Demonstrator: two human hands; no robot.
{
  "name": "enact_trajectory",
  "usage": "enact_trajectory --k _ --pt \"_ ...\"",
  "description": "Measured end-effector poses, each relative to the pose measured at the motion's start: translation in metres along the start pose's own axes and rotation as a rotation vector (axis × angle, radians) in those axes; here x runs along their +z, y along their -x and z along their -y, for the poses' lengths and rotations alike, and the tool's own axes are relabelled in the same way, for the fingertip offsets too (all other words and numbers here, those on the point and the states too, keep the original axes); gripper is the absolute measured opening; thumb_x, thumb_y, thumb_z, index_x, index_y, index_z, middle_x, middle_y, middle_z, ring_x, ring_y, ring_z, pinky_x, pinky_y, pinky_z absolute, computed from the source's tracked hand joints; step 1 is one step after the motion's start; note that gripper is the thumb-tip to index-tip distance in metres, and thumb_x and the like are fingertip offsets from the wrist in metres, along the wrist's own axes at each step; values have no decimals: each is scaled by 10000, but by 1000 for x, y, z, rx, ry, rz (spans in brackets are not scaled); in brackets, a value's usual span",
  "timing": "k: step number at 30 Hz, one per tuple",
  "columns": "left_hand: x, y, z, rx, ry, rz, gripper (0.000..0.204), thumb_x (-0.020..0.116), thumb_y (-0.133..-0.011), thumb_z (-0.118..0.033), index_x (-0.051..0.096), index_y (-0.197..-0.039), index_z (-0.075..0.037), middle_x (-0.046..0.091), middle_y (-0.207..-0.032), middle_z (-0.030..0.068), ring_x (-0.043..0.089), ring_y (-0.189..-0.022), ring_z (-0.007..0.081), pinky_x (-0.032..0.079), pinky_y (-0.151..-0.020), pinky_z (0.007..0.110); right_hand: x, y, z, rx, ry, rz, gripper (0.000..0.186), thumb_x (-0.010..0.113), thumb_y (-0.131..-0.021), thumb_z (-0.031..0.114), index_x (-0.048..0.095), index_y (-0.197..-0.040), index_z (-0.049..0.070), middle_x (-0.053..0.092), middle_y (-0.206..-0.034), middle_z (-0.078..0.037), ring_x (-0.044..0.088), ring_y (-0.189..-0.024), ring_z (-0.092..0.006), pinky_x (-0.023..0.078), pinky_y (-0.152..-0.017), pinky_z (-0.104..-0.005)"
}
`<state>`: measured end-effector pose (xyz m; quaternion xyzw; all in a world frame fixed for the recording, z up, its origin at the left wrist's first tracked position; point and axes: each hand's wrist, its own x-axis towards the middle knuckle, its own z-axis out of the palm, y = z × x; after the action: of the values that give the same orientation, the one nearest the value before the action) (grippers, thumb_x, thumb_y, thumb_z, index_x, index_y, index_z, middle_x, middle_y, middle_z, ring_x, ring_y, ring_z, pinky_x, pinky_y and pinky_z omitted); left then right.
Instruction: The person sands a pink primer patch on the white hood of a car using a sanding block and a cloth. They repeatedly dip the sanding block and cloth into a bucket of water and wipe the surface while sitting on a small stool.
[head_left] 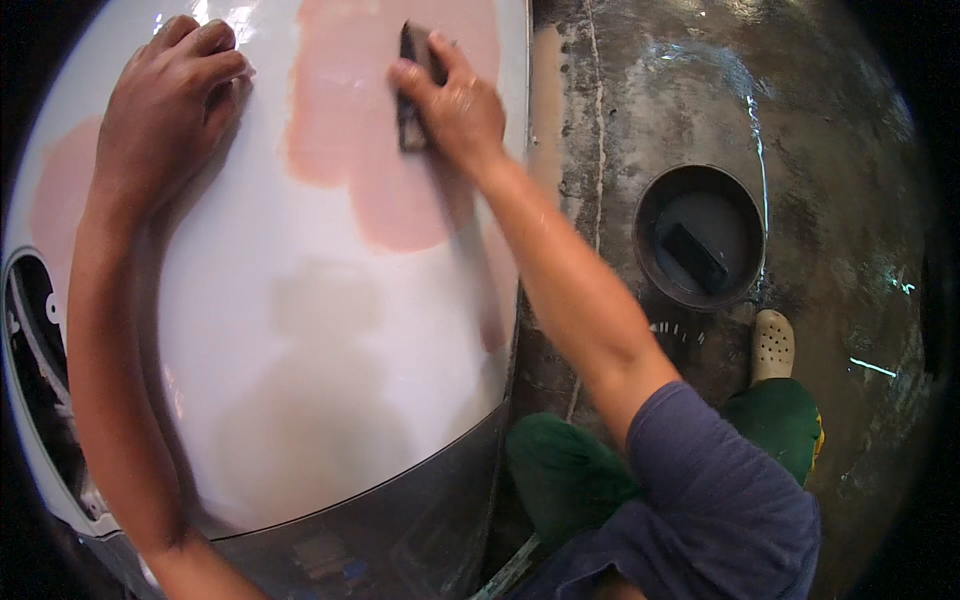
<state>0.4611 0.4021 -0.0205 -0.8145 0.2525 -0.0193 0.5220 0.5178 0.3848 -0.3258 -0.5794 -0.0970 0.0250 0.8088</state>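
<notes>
My right hand point(462, 112) grips a dark sanding block point(411, 90), thumb on one side and fingers on the other. The block lies on a pinkish patch point(400, 215), which looks like filler, on a white car body panel point(250, 400). Farther left, my left hand point(180, 100) rests on the same panel with its fingers curled in. Whether anything is inside those fingers is hidden. A second pink patch point(65, 190) shows beyond my left forearm.
On the wet, stained floor point(840, 200) to the right stands a round dark basin point(645, 235) of water, with a black block point(695, 257) in it. My beige clog point(773, 345) is just nearer. A dark lower panel point(400, 540) borders the white one; an opening point(38, 350) lies far left.
</notes>
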Motion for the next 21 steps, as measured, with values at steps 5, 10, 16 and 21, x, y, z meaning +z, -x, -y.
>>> enact_trajectory --k 5,10,16,21 --pt "8 9 4 -10 15 13 68 680 -898 -94 714 -881 -38 652 -956 84 631 -1020 300 529 -883 448 9 121 4 -280 -46 119 876 718 -867 682 559 -1541 146 770 -1047 -235 761 -926 -425 601 -842 -479" --pt "-2 -1 -5 11 31 -17 58 679 -888 -90 704 -874 -39 648 -950 78 629 -1018 302 530 -875 455 -16 -11 -18 1 -26 42 854 635 -889 717 574 -1518 144 763 -1154 -236 734 -1073 -417 567 -933 -518" --pt "3 7 4 -16 17 74 48 682 -879 -86 694 -881 -40 648 -962 74 632 -1037 304 532 -881 452 7 103 8 -164 -63 152 836 677 -902 655 563 -1531 116 770 -1079 -236 759 -988 -403 587 -856 -492" --pt "3 3 3 -9 28 19 37 686 -878 -81 699 -893 -49 664 -1000 75 637 -1060 300 537 -896 449 -5 54 -23 -177 -10 62 886 696 -859 707 570 -1531 144 780 -1063 -218 768 -954 -397 598 -841 -472"
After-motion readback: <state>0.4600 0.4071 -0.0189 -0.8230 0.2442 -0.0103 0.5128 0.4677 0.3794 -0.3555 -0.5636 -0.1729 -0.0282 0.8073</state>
